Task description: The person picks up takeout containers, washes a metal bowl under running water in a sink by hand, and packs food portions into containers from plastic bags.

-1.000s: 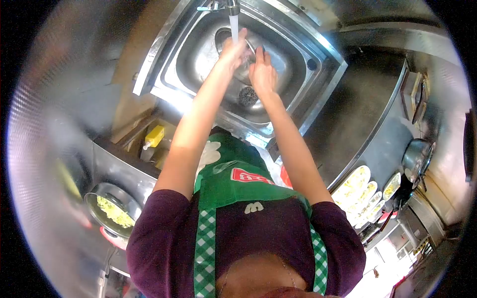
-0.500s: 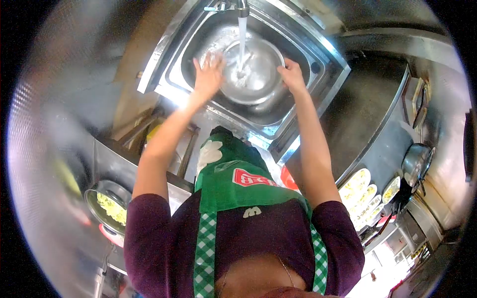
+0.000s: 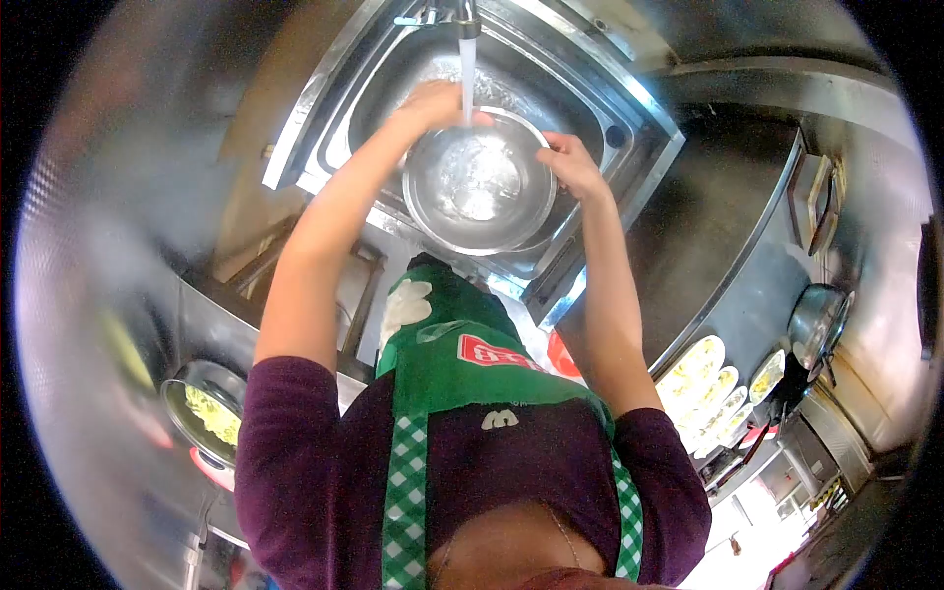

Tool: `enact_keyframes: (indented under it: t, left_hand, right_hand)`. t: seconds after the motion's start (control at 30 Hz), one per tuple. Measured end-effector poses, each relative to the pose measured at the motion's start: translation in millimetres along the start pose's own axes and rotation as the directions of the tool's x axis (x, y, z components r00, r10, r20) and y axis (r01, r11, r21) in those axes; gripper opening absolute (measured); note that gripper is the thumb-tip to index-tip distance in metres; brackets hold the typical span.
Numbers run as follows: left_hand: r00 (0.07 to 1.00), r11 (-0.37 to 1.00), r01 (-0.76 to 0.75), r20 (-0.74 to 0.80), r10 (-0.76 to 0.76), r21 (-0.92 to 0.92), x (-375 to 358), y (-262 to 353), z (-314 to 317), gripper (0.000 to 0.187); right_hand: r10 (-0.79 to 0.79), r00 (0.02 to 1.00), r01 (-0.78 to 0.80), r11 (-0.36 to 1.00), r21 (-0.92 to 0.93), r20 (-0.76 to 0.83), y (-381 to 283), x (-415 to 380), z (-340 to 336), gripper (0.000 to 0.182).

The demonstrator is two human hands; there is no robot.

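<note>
A round stainless steel bowl [image 3: 430, 187] is held over the near part of the steel sink [image 3: 565, 74]. My right hand [image 3: 574, 167] grips its right rim, thumb on the inner side. At the bowl's far rim is my left hand [image 3: 436, 104], its fingers partly hidden by the stream of water [image 3: 468, 74] and the rim. That water falls from the faucet [image 3: 466, 25] onto the fingers and the bowl's far edge. Bright reflections show in the bowl's bottom.
A dark flat surface [image 3: 703, 197] lies right of the sink. Further right are several oval dishes of pale green food [image 3: 693, 364] and a metal pot [image 3: 816, 320]. At lower left stands a pan [image 3: 182, 398] holding chopped greens [image 3: 213, 415].
The bowl has come up and toward my body from the sink basin, with my right hand still on its rim. My left hand has moved from beside the bowl to its far rim.
</note>
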State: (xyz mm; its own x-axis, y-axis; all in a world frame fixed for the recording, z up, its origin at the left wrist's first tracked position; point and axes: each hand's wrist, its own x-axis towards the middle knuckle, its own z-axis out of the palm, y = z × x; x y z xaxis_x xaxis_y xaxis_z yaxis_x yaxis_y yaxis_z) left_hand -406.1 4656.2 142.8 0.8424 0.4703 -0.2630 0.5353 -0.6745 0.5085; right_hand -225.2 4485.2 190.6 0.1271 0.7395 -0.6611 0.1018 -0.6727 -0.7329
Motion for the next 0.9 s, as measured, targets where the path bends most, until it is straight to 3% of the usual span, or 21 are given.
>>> enact_keyframes:
  t: [0.07,0.13,0.2,0.23,0.3,0.33,0.37,0.4,0.43,0.47,0.5,0.57,0.6,0.67,0.7,0.77,0.83,0.9]
  left_hand:
    - [0.98,0.972,0.192,0.073,-0.184,-0.132,-25,-28,12,0.051]
    - [0.795,0.775,0.536,0.509,-0.329,-0.336,-58,-16,-8,0.045]
    - [0.814,0.487,0.581,0.462,-0.352,-0.652,-90,6,-5,0.045]
    - [0.818,0.308,0.555,0.439,-0.372,-0.773,-96,11,-4,0.046]
    - [0.761,0.35,0.598,0.373,-0.53,-0.721,-97,11,0,0.048]
    - [0.727,0.364,0.62,0.334,-0.6,-0.695,-97,12,4,0.05]
    - [0.73,0.353,0.586,0.287,-0.62,-0.729,-97,12,7,0.049]
    - [0.729,0.344,0.552,0.239,-0.641,-0.759,-99,12,10,0.049]
    - [0.723,0.336,0.518,0.193,-0.664,-0.787,-101,12,12,0.049]
    - [0.71,0.489,0.549,0.07,-0.7,-0.678,-102,11,12,0.05]
    - [0.707,0.538,0.526,-0.013,-0.707,-0.659,-105,13,11,0.05]
    - [0.695,0.633,0.49,-0.17,-0.699,-0.6,-115,21,11,0.049]
    - [0.678,0.655,0.473,-0.231,-0.698,-0.589,-118,22,14,0.048]
    - [0.681,0.64,0.537,-0.165,-0.714,-0.55,-123,18,9,0.046]
    - [0.68,0.629,0.569,-0.128,-0.722,-0.53,-126,16,7,0.046]
    - [0.684,0.562,0.614,0.016,-0.73,-0.554,-126,-11,36,0.044]
    - [0.682,0.462,0.618,0.142,-0.717,-0.636,-121,-12,43,0.042]
    - [0.68,0.304,0.578,0.241,-0.692,-0.758,-118,8,25,0.041]
  right_hand:
    - [0.024,0.994,-0.018,0.998,0.054,-0.108,0,-3,-4,0.033]
    - [0.014,0.983,0.01,0.991,0.132,-0.184,3,-5,-3,0.033]
    - [-0.043,0.971,0.097,0.97,0.222,-0.237,7,-2,1,0.033]
    - [-0.123,0.922,0.184,0.974,0.135,-0.368,22,9,9,0.034]
    - [-0.293,0.758,0.309,0.948,-0.074,-0.583,56,37,37,0.036]
    - [-0.425,0.664,0.258,0.903,-0.344,-0.616,52,31,53,0.043]
    - [-0.26,0.721,0.233,0.964,-0.129,-0.642,57,30,71,0.037]
    - [-0.227,0.709,0.082,0.967,-0.242,-0.667,91,49,87,0.039]
    - [-0.054,0.771,0.197,0.968,0.158,-0.634,83,42,108,0.041]
    - [0.051,0.833,0.146,0.94,0.309,-0.551,82,44,125,0.046]
    - [0.164,0.857,0.031,0.93,0.367,-0.488,72,40,140,0.045]
    - [0.143,0.892,-0.044,0.972,0.232,-0.429,87,70,141,0.038]
    - [0.028,0.923,-0.055,0.997,-0.059,-0.384,99,98,123,0.037]
    - [-0.146,0.913,-0.073,0.86,-0.504,-0.381,68,109,92,0.037]
    - [-0.224,0.87,-0.13,0.756,-0.642,-0.44,15,93,80,0.038]
    - [-0.448,0.838,0.023,0.6,-0.799,-0.312,-14,106,71,0.036]
    - [-0.528,0.84,0.163,0.459,-0.873,-0.121,-45,105,86,0.032]
    - [-0.75,0.661,0.368,0.315,-0.875,0.008,-18,154,123,0.029]
